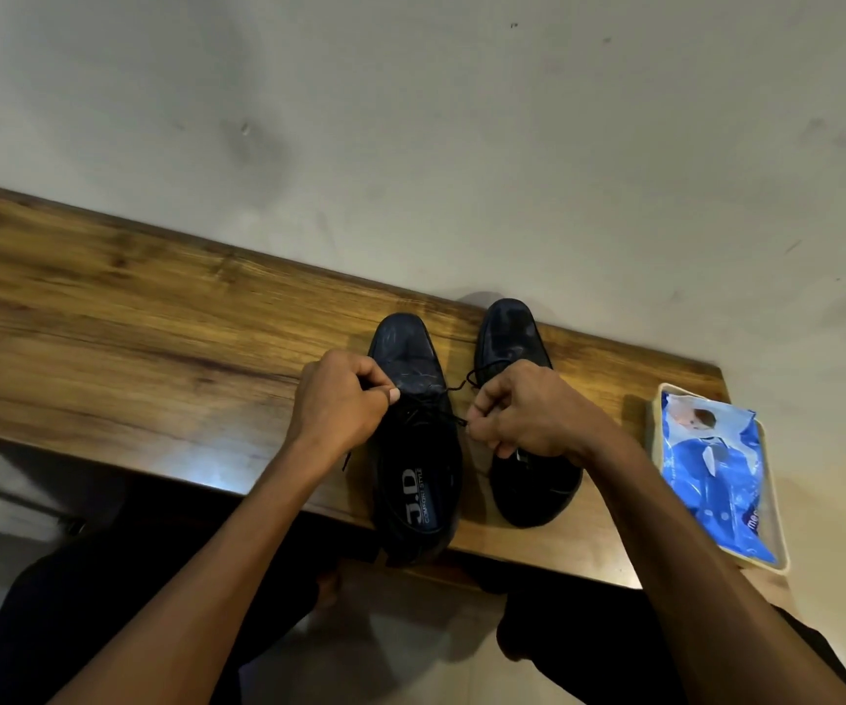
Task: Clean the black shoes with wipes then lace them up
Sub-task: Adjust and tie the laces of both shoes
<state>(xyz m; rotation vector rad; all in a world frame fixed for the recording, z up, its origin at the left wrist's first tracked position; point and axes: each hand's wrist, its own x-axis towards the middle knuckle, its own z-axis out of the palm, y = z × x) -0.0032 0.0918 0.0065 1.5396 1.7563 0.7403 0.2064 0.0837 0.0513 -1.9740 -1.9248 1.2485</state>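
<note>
- I see two glossy black leather lace-up shoes side by side on a brown wood-grain shelf against a pale wall, toes pointing far, heels at the near edge.
- Left black shoe: heel overhangs the near edge slightly, insole with printed "J.D" label visible, toe cap shiny with streaks.
- Right black shoe: just beside the left one, not touching it, its middle covered by my right hand.
- Thin black lace runs taut across the left shoe's eyelet area, between both hands.
- Left hand: fingers curled, thumb and forefinger pinching one lace end at the left side of the left shoe.
- Right hand: fingers clenched, pinching the other lace end in the gap between the shoes, over the right shoe.
- Blue plastic wipes pack lies in a shallow cream rectangular tray at the right end of the shelf, well apart from the shoes.
- Near, below the shelf: my dark trousers and light floor.
- Whether the right shoe is fully laced I cannot tell; my hand hides it.
</note>
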